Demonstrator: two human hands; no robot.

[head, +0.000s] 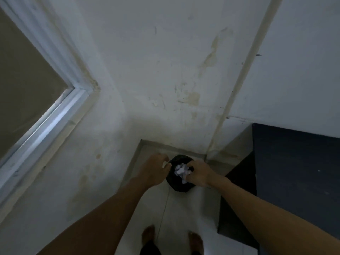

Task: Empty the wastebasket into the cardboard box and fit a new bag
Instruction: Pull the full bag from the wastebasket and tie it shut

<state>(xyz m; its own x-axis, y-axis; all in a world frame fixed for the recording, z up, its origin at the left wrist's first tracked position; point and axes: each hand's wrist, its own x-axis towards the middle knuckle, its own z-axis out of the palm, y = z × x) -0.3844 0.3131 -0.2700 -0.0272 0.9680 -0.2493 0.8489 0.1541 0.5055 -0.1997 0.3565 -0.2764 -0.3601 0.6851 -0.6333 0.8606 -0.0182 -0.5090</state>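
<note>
A small wastebasket lined with a black bag (pixel 179 186) stands on the pale floor in the corner of the room. Crumpled white paper (pixel 181 171) fills its top. My right hand (pixel 199 173) rests on the basket's right rim, fingers curled over the edge of the bag next to the paper. My left hand (pixel 156 169) is at the basket's left rim, fingers bent and apart, close to the bag's edge; whether it touches is hard to tell. No cardboard box is in view.
A stained white wall (pixel 165 80) rises right behind the basket. A dark blue cabinet or desk (pixel 294 172) stands close on the right. A window with a white frame (pixel 55 116) is on the left. My bare feet (pixel 149 234) stand on the floor below.
</note>
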